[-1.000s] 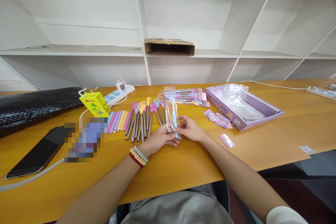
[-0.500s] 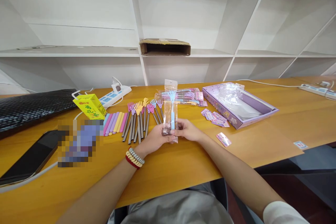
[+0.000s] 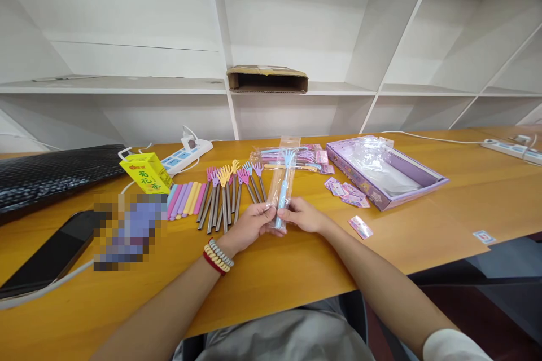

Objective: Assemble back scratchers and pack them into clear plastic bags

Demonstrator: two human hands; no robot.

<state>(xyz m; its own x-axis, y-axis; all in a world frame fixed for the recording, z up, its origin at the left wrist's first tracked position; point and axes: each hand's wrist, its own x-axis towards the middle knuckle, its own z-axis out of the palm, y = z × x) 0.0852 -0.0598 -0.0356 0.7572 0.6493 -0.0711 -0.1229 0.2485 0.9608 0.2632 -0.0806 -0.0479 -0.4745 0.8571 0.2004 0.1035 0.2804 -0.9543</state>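
Arms (image 3: pixel 383 262) fwd, angled in, L hand (image 3: pixel 250 224) & R hand (image 3: pixel 305 216) close tog., thumbs (image 3: pixel 269 214) uppermost, fingers curled

Grey and cream twisted bracelets (image 3: pixel 218 258), red band (image 3: pixel 212 265), white sleeve (image 3: pixel 455 345), grey clothing (image 3: pixel 279 335)

Head-worn view — forward and down, close over the table (image 3: pixel 296 271)

At nine o'clock from the middle of the view, the yellow carton (image 3: pixel 146 172) on the counter (image 3: pixel 313 271) carries large green Chinese characters reading 菊花茶 (chrysanthemum tea); the red mark above them is too small to read. At four o'clock, the print on the loose pink-and-purple card (image 3: pixel 361 227) is illegible. Between three and four o'clock, a sticker (image 3: pixel 485 237) bears a red-and-blue square sign.
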